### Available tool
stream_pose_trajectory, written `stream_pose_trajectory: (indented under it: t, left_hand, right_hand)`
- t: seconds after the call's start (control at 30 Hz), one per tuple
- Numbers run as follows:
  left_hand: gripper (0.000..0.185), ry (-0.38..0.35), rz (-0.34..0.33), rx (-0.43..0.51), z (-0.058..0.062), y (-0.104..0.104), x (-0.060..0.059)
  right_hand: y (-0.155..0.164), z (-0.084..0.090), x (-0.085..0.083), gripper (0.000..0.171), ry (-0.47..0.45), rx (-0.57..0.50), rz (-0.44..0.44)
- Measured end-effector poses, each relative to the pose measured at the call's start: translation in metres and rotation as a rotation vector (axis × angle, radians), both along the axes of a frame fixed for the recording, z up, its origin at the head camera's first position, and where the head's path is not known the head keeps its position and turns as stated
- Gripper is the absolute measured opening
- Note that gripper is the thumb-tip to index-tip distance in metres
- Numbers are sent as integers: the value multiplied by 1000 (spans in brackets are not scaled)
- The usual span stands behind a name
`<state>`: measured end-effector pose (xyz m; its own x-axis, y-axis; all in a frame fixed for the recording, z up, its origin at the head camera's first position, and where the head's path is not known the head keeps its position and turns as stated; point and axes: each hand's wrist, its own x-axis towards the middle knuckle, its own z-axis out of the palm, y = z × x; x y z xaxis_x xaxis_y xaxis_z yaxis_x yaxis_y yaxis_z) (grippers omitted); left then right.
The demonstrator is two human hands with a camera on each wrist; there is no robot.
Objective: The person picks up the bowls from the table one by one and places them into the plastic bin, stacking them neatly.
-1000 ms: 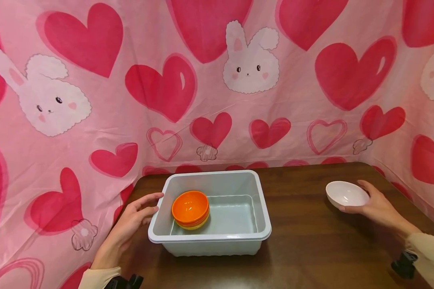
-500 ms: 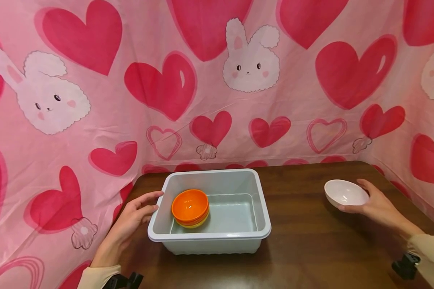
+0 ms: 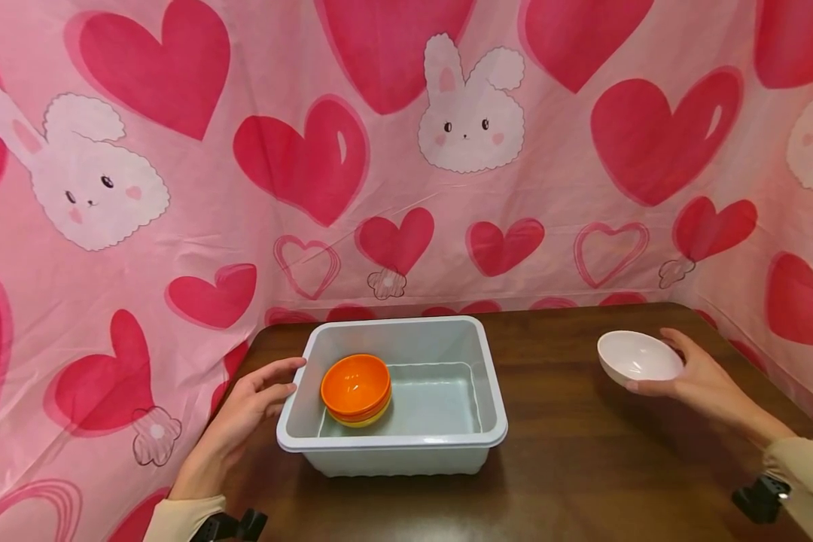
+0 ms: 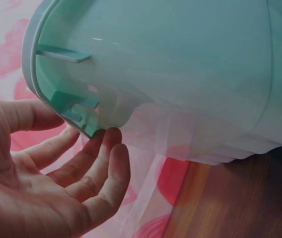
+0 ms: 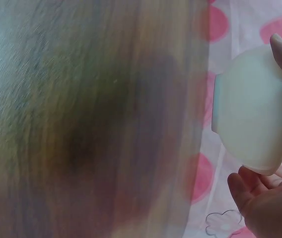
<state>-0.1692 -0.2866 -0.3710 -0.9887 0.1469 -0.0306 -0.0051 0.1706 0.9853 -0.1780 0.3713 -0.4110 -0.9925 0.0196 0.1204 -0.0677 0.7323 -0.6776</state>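
Note:
A white bowl is held in the air above the right side of the table, tilted a little. My right hand grips it, thumb and fingers on opposite sides; its pale underside and foot show in the right wrist view. My left hand holds the left rim of a light grey plastic bin. In the left wrist view, the curled fingers lie at the rim's lower edge. Inside the bin, at its left, sit stacked bowls, an orange bowl on top and a yellow bowl beneath.
The bin stands on a dark brown wooden table, left of its middle. A pink curtain with hearts and rabbits hangs behind the table and along both sides. Bare tabletop lies between the bin and the white bowl.
My right hand has moved slightly left and up with the white bowl, which tips a little more. The left hand, the bin and the stacked bowls stay where they were.

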Motion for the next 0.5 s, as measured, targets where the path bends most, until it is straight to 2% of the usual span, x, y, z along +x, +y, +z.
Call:
stream_pose_trajectory:
  t: [0.13,0.5]
  left_hand:
    - [49,-6,-2,1,0,0,0]
    - [49,-17,14,-19,-1,0,0]
  right_hand:
    - [-5,7,1,119,-10,-4,14]
    - [-28,25,8,114,48,-5,63]
